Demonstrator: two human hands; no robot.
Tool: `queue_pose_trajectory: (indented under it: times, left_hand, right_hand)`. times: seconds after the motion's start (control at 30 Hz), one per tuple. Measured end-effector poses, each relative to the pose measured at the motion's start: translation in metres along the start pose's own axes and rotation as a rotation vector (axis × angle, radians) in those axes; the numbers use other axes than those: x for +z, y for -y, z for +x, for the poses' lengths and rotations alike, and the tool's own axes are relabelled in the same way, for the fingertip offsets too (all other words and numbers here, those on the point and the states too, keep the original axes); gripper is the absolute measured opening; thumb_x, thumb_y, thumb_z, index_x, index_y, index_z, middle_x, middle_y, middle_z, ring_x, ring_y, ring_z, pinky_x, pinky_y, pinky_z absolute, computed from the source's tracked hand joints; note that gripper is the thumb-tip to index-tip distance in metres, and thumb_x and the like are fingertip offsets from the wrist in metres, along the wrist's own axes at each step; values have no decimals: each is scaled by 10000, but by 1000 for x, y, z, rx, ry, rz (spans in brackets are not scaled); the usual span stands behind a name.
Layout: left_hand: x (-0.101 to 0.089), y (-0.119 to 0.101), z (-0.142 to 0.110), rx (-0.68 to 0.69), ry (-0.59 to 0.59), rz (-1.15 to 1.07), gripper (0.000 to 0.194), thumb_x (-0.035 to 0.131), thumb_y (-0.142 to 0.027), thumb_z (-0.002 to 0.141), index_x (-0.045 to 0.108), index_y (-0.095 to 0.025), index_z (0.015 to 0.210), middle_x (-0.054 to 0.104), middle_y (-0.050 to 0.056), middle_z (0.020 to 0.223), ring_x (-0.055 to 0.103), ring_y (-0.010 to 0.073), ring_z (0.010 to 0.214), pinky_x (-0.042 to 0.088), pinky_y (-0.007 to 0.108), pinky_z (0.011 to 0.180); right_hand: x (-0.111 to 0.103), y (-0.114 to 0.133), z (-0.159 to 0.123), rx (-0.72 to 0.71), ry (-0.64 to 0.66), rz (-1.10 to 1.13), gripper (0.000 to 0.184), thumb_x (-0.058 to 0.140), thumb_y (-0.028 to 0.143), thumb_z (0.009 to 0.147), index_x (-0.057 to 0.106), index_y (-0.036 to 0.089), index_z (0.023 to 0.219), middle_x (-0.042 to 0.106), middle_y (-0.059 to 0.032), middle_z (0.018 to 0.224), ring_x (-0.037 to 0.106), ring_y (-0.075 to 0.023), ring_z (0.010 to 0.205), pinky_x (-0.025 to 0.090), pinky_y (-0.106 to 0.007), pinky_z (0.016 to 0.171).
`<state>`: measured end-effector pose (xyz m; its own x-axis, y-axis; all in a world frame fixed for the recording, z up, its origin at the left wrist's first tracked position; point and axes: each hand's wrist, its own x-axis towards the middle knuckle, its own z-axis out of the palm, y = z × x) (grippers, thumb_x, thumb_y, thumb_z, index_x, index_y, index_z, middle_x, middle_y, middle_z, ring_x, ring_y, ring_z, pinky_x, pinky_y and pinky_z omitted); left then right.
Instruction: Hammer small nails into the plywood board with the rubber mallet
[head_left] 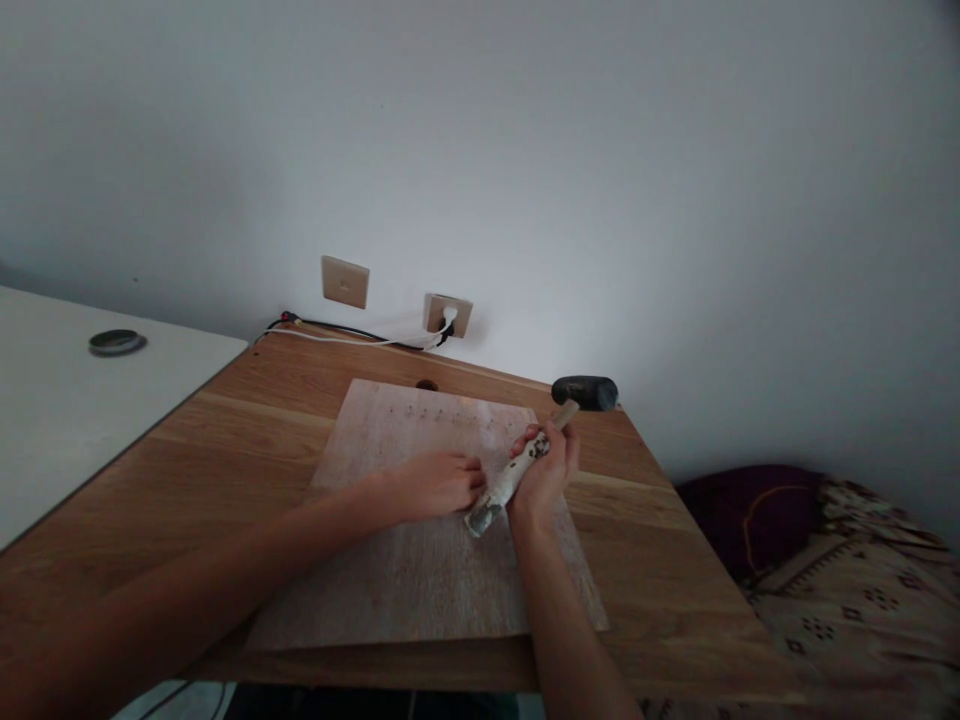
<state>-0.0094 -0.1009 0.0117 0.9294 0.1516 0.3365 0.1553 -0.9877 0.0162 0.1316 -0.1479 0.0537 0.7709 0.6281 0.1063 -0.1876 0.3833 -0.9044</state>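
Note:
My right hand (pixel 546 472) is wrapped round the pale wooden handle of a hammer (pixel 586 392), whose black head is raised toward the wall. My left hand (pixel 437 483) rests on a pale plywood board (pixel 420 570), fingers pinched together near its middle on something too small to make out. A row of small nails (pixel 442 413) stands along the board's far edge. The board lies on a wooden table (pixel 255 420).
Two wall sockets (pixel 447 314) with a white plug and cables sit behind the table. A white surface (pixel 67 400) with a round dark lid (pixel 117 342) lies to the left. A patterned cushion or bedding (pixel 847 590) is at the lower right.

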Motion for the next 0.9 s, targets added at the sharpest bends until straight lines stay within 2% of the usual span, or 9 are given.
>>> queue_pose_trajectory:
  times: [0.1,0.27,0.37,0.43,0.57,0.63,0.73,0.9]
  left_hand:
    - [-5,-2,2,114,102,124,278,549,-39,953,772,-202,925,805,94,957,712,260,896,559,373,818]
    - [-13,2,1,81,87,156,313,524,-18,939,773,-206,912,790,104,911,709,297,889,555,424,823]
    - [-20,18,-4,57,47,82,272,536,-47,949,767,-192,957,772,106,925,708,288,937,542,409,864]
    - [-27,39,-14,-58,-10,-55,243,552,-88,952,762,-200,1002,766,94,957,708,259,962,535,371,876]
    - [-40,86,-49,-512,-148,-313,194,575,-269,949,757,-214,990,773,59,982,708,213,915,536,316,848]
    - [-40,101,-68,-665,-180,-370,217,591,-332,918,759,-209,980,785,45,948,706,203,866,542,304,824]
    - [-33,107,-86,-738,-216,-411,245,599,-360,882,764,-206,977,802,43,940,712,196,835,552,300,822]
    - [-24,104,-93,-722,-252,-466,270,597,-395,876,765,-211,979,809,40,926,732,196,827,565,290,807]
  right_hand:
    - [1,-4,-3,9,33,-30,314,627,436,803,485,275,1031,538,105,664,483,-94,447,367,-219,444]
    - [3,-6,-7,48,90,-25,312,652,435,811,498,267,1024,555,105,636,484,-92,430,340,-211,431]
    - [3,-7,-7,75,124,-16,313,660,416,799,512,261,1027,566,106,623,485,-94,421,344,-206,419]
    - [3,-10,-5,109,153,-35,311,660,418,787,521,256,1013,571,103,619,485,-94,410,345,-205,405]
    - [3,-20,1,258,305,-155,318,699,466,737,534,237,884,575,81,590,465,-95,373,332,-219,367]
    - [4,-25,0,325,404,-201,334,719,486,719,538,235,843,576,73,580,462,-98,363,331,-226,354]
    - [7,-29,-7,361,535,-243,368,742,509,722,579,234,902,592,73,584,471,-103,355,323,-225,347]
    - [12,-26,-20,406,741,-316,425,750,531,729,575,224,964,574,95,546,461,-98,338,309,-210,338]
